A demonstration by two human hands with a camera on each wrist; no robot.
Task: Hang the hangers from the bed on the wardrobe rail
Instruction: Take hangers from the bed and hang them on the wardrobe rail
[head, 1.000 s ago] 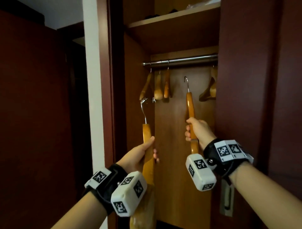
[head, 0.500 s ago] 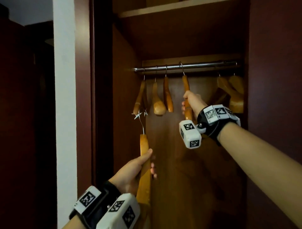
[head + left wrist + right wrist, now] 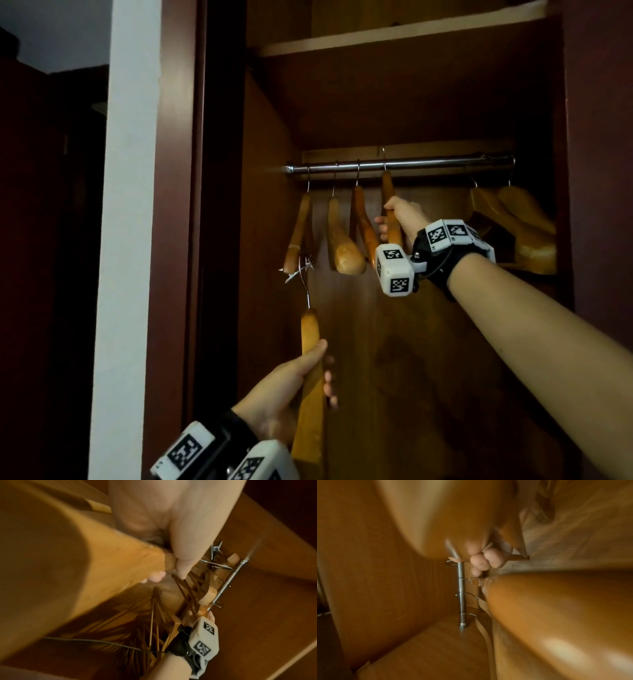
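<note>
Right hanger (image 3: 389,205): a second ago its hook was below the rail (image 3: 428,164); now the hook sits over the rail, right of three hung hangers (image 3: 337,236).
Right hand (image 3: 400,219): fingers still curled round that hanger's neck, not yet let go.
Left hanger (image 3: 310,370): well below the rail's left end, hook pointing up beside a metal clip (image 3: 301,269).
Left hand (image 3: 291,387): thumb and fingers clamped on its wooden body, as before.
Meaning: one hanger looks hung; release it, then lift the left one.
Far right of rail: more hangers (image 3: 513,226).
</note>
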